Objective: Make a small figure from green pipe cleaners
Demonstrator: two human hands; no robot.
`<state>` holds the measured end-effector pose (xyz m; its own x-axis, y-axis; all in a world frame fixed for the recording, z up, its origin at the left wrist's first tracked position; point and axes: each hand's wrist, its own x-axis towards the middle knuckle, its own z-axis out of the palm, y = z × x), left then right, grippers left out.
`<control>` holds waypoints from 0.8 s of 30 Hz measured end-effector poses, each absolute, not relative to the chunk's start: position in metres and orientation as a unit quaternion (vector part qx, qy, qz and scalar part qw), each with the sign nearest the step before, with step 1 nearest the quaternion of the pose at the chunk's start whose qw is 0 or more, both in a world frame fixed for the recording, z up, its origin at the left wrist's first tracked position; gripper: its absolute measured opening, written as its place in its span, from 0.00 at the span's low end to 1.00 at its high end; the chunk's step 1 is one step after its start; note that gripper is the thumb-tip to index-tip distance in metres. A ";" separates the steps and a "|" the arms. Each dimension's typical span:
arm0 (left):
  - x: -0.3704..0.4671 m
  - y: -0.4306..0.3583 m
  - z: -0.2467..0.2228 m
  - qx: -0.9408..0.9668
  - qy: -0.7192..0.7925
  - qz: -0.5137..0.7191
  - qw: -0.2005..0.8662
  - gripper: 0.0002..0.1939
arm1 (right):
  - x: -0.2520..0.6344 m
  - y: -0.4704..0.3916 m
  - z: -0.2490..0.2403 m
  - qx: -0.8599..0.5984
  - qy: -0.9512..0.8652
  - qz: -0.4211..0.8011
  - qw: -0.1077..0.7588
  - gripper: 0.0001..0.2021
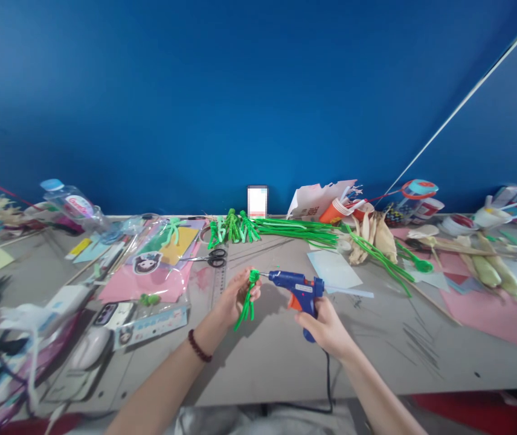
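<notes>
My left hand (235,296) is closed around a small green pipe-cleaner figure (253,275), with its bent top up and loose strands hanging down. In my right hand (326,323) is a blue hot glue gun (301,287) with an orange trigger and a clear glue stick (349,291) jutting from its back. The gun's nozzle points left and meets, or nearly meets, the top of the green figure; I cannot tell if they touch. Several similar green pipe-cleaner figures (232,226) stand by the wall, beside a bundle of green pipe cleaners (299,228).
Black-handled scissors (216,258) and a ruler (219,281) lie left of centre. A plastic bottle (72,199), pink paper (150,284) and a computer mouse (90,349) are further left. Corn husks (383,238), an orange cup (333,211) and pink sheets (489,314) lie right. The glue gun's cord (330,380) trails off the front edge.
</notes>
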<state>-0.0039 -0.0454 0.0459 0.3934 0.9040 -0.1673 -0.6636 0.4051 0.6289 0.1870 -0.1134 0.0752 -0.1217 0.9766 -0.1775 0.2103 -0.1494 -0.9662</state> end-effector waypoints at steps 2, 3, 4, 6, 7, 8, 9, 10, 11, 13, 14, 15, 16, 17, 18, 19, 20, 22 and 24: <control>-0.004 -0.045 0.045 0.238 0.251 0.490 0.800 0.12 | 0.189 -0.114 0.074 -0.558 -0.537 0.507 0.379 0.04; -0.005 -0.045 0.045 0.236 0.251 0.490 0.801 0.12 | 0.190 -0.113 0.073 -0.561 -0.533 0.502 0.387 0.04; -0.005 -0.044 0.045 0.234 0.252 0.491 0.801 0.12 | 0.191 -0.113 0.073 -0.562 -0.528 0.500 0.395 0.06; -0.006 -0.044 0.044 0.230 0.253 0.491 0.801 0.12 | 0.195 -0.111 0.072 -0.559 -0.514 0.500 0.417 0.09; -0.006 -0.044 0.043 0.229 0.253 0.489 0.802 0.12 | 0.197 -0.110 0.073 -0.554 -0.507 0.502 0.430 0.11; -0.006 -0.044 0.043 0.229 0.253 0.488 0.804 0.12 | 0.200 -0.109 0.073 -0.549 -0.498 0.502 0.446 0.14; -0.006 -0.044 0.042 0.229 0.254 0.486 0.804 0.12 | 0.204 -0.107 0.073 -0.544 -0.487 0.504 0.461 0.16; -0.006 -0.044 0.041 0.229 0.257 0.485 0.804 0.12 | 0.209 -0.105 0.073 -0.540 -0.472 0.508 0.477 0.19; -0.006 -0.043 0.041 0.229 0.261 0.485 0.803 0.12 | 0.215 -0.103 0.072 -0.537 -0.450 0.517 0.491 0.21; -0.007 -0.043 0.040 0.228 0.270 0.487 0.799 0.13 | 0.230 -0.098 0.069 -0.537 -0.401 0.544 0.505 0.23; -0.007 -0.043 0.040 0.229 0.271 0.487 0.798 0.13 | 0.239 -0.095 0.067 -0.538 -0.376 0.562 0.503 0.24; -0.007 -0.043 0.040 0.230 0.269 0.487 0.798 0.13 | 0.249 -0.091 0.064 -0.537 -0.356 0.581 0.498 0.24; -0.007 -0.042 0.040 0.231 0.265 0.486 0.800 0.13 | 0.260 -0.089 0.061 -0.539 -0.342 0.593 0.491 0.24; -0.007 -0.042 0.040 0.230 0.258 0.485 0.803 0.12 | 0.270 -0.086 0.057 -0.550 -0.334 0.600 0.475 0.25; -0.008 -0.042 0.040 0.228 0.251 0.484 0.807 0.12 | 0.280 -0.084 0.054 -0.575 -0.325 0.601 0.450 0.26; -0.008 -0.042 0.040 0.224 0.246 0.482 0.811 0.11 | 0.290 -0.082 0.050 -0.606 -0.318 0.591 0.427 0.27; -0.009 -0.042 0.040 0.221 0.241 0.481 0.814 0.11 | 0.298 -0.081 0.047 -0.640 -0.317 0.570 0.406 0.28; -0.009 -0.042 0.040 0.217 0.233 0.479 0.818 0.10 | 0.311 -0.079 0.042 -0.712 -0.321 0.505 0.367 0.27; -0.009 -0.042 0.040 0.217 0.229 0.480 0.818 0.09 | 0.319 -0.078 0.039 -0.757 -0.344 0.450 0.325 0.28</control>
